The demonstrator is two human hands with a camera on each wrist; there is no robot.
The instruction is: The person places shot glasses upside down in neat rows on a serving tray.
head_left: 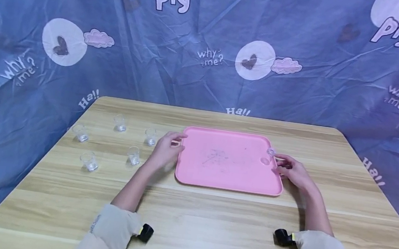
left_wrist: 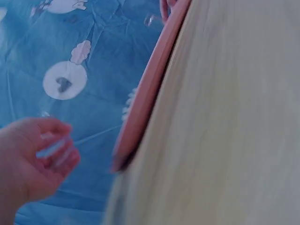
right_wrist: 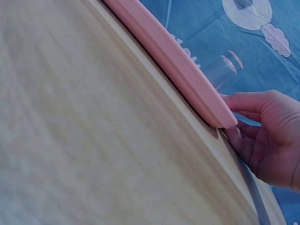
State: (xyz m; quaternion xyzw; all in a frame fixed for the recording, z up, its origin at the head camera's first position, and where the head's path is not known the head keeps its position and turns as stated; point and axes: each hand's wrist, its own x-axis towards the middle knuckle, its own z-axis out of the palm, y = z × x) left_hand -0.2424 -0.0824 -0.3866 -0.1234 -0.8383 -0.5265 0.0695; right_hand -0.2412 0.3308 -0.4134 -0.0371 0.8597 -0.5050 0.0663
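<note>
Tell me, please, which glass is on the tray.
The glass nearest the right hand; the other five are directly on the table.

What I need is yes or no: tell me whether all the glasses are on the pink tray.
No. Five glasses are on the table, left of the pink tray.

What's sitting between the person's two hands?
The tray lies between the left hand and the right hand, with one glass at the tray's right end. The head view shows this.
</note>
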